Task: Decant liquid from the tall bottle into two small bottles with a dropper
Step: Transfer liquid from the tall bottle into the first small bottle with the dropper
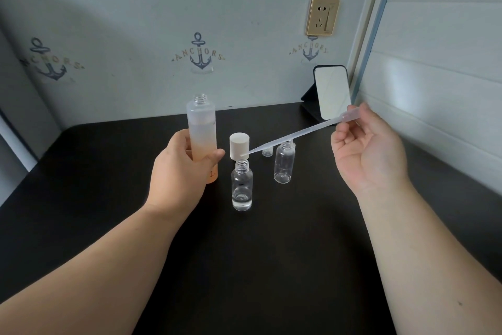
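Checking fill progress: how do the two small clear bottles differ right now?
The near small clear bottle holds a shallow layer of clear liquid at its base; the far small clear bottle looks empty. The near one stands beside the tall frosted bottle, with the clear plastic dropper tip just above its mouth; the far one stands further back and right, under the dropper's stem. Both are uncapped and upright on the black table.
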The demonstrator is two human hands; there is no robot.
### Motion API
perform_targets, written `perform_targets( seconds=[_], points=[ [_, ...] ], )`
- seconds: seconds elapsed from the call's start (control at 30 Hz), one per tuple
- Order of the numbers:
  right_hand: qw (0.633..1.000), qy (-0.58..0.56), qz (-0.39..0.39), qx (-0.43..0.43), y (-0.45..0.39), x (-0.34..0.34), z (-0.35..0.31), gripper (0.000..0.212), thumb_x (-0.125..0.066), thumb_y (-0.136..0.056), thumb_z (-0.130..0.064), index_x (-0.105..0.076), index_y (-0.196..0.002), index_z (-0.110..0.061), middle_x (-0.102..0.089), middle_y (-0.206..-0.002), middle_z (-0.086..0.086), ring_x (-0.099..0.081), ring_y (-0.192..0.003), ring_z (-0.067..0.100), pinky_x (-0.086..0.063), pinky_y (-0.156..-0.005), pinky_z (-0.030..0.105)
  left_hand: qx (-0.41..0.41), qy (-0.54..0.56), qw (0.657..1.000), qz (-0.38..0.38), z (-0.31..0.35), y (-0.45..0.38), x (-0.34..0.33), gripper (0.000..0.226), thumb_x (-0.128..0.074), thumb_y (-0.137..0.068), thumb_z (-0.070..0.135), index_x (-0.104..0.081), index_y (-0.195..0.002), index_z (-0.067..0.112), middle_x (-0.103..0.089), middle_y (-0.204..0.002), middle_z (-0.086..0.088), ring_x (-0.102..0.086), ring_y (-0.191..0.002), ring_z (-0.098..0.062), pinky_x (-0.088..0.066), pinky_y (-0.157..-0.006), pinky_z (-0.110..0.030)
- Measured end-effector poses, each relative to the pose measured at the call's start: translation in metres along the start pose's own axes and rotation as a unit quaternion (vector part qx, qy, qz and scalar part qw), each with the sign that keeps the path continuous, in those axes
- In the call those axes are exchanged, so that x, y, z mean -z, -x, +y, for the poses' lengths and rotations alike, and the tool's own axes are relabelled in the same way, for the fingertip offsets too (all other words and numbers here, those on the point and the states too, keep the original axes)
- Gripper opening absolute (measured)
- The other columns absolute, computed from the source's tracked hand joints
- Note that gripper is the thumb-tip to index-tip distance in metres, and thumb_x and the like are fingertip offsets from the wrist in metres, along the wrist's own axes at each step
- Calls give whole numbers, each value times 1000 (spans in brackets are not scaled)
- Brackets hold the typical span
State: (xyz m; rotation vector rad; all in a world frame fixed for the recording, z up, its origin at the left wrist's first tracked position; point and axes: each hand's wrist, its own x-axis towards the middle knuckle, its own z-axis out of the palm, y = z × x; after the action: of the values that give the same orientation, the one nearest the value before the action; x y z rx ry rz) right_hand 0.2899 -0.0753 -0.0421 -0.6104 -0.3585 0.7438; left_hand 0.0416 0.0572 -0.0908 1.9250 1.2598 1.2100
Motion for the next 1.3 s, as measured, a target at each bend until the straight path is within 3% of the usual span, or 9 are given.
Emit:
perform_targets(
  seconds=[0.23, 0.37, 0.5, 0.6, 0.73, 0.8, 0.93, 1.1, 1.3],
  points=[
    [1000, -4, 8, -11, -2, 1, 1, 14, -68, -94, -15, -72, -89, -2, -67, -74, 4, -56, -59, 14, -47, -57, 22, 12, 19, 1000, -11, 0, 0, 1, 65, -76, -84, 50, -46, -137, 29, -51, -100, 28, -55, -92, 0, -41, -71, -18],
    [1000, 3, 7, -12, -2, 1, 1, 16, -69, -94, -16, -74, -86, -3, -67, -74, 3, -56, -58, 13, -46, -56, 22, 28, 57, 997, -31, 1, 4, 6, 53, -69, -91, 44, -45, -137, 34, -51, -100, 31, -55, -92, 6, -41, -70, -16],
    [1000, -2, -9, -10, -1, 1, 1, 19, -68, -95, -17, -76, -83, -5, -67, -73, 3, -56, -59, 13, -47, -57, 21, 32, 85, 996, 16, 8, 11, 15, 37, -61, -88, 29, -50, -122, 37, -59, -104, 22, -61, -93, -2, -53, -75, -27],
    [1000, 4, -25, -4, -1, 1, 1, 26, -67, -96, -17, -78, -74, -8, -67, -73, 2, -56, -60, 13, -47, -58, 21, -22, 80, 994, 68, 13, 19, 24, 27, -56, -83, 25, -56, -105, 41, -62, -93, 18, -61, -86, -3, -50, -70, -24],
    [1000, 1, -30, -4, -2, 2, 2, 25, -68, -95, -18, -79, -74, -9, -68, -74, 2, -57, -60, 12, -48, -59, 20, -109, 100, 988, -34, 18, 32, 24, 19, -56, -86, 24, -65, -97, 36, -70, -90, 16, -67, -86, -10, -55, -71, -27],
    [1000, 3, -27, -2, -2, 2, 2, 24, -68, -95, -17, -79, -74, -9, -69, -76, 2, -58, -60, 11, -48, -59, 20, -127, 84, 981, -119, 19, 34, 21, 20, -61, -87, 38, -69, -103, 30, -73, -91, 11, -68, -86, -16, -56, -77, -31],
    [1000, 10, -29, 0, -3, 3, 2, 27, -67, -95, -17, -78, -71, -11, -68, -75, 0, -57, -59, 11, -47, -58, 20, -163, -9, 955, -246, 20, 32, 14, 37, -69, -84, 63, -67, -106, 33, -69, -87, 14, -60, -73, -13, -51, -69, -28],
    [999, 23, -33, 12, -4, 3, 2, 27, -66, -95, -17, -75, -71, -11, -66, -77, 0, -55, -60, 11, -47, -58, 20, -189, -57, 949, -244, 17, 29, 9, 23, -79, -81, 45, -57, -83, 40, -63, -74, 18, -55, -65, -7, -43, -59, -16],
    [999, 22, -19, 13, -4, 5, 2, 21, -69, -94, -16, -78, -75, -11, -68, -74, 2, -56, -59, 11, -47, -57, 20, -222, -48, 944, -240, 12, 28, 7, 27, -66, -79, 48, -62, -102, 34, -63, -84, 15, -59, -75, -13, -46, -63, -20]
  ],
)
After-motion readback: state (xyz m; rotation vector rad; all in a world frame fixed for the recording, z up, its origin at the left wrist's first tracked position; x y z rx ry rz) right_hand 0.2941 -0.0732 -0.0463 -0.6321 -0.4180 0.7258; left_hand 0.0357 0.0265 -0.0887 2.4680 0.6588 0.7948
